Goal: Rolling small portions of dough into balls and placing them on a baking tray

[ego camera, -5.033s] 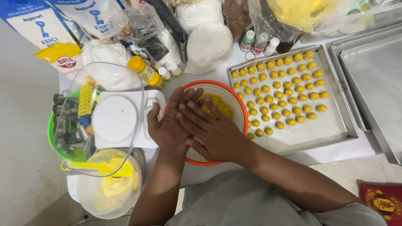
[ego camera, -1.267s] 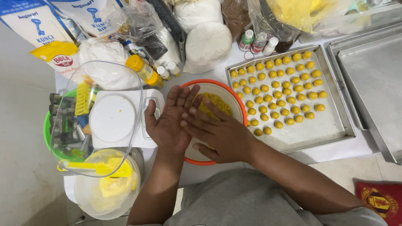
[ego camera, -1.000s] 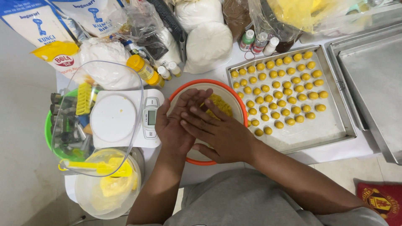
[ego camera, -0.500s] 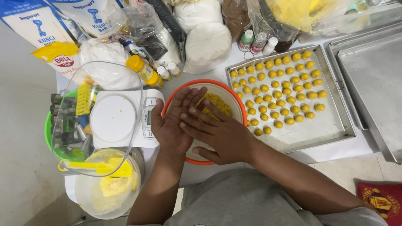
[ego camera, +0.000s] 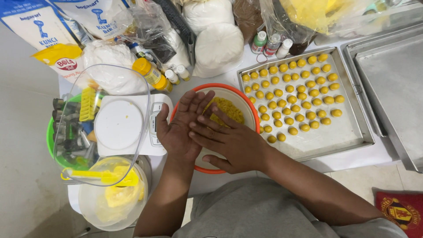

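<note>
1. The left hand (ego camera: 178, 128) and right hand (ego camera: 231, 141) press flat, palm to palm, over the bowl (ego camera: 251, 110); whatever lies between them is hidden.
2. Yellow dough (ego camera: 227, 110) sits in the bowl, near the table's front edge.
3. Risk: uneven pressure could flatten the piece, or it could drop beside the tray (ego camera: 352, 132).

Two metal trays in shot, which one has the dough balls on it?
The smaller tray just right of the orange-rimmed bowl: it carries rows of yellow dough balls. The larger tray at the far right holds none.
</note>
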